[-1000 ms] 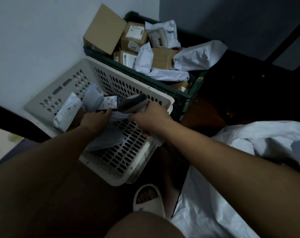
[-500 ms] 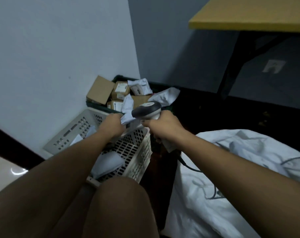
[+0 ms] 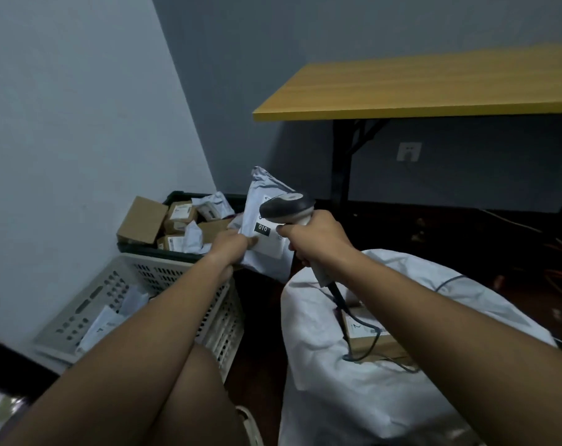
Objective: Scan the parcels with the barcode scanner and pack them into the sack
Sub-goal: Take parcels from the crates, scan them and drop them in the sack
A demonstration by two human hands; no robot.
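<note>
Grey plastic, one mailer parcel [image 3: 263, 220] stands upright at centre, its label half hidden behind the scanner's head, only "010" legible; the left hand [image 3: 229, 244] pinches its lower edge at 9 o'clock; the right hand [image 3: 318, 239], at 3 o'clock, grips the one barcode scanner [image 3: 287, 209]. One white sack [image 3: 321, 375] gapes at 5 o'clock, its contents dim; two crates lie at 8 o'clock, the pale basket [image 3: 163, 278] and dark crate [image 3: 151, 249], their parcels too jumbled to count.

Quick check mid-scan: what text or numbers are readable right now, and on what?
"010": white digits on a black patch on the grey mailer parcel in the left hand.
Rest of that parcel's label: too blurred.
Labels on the boxes in the green crate: too small.
</note>
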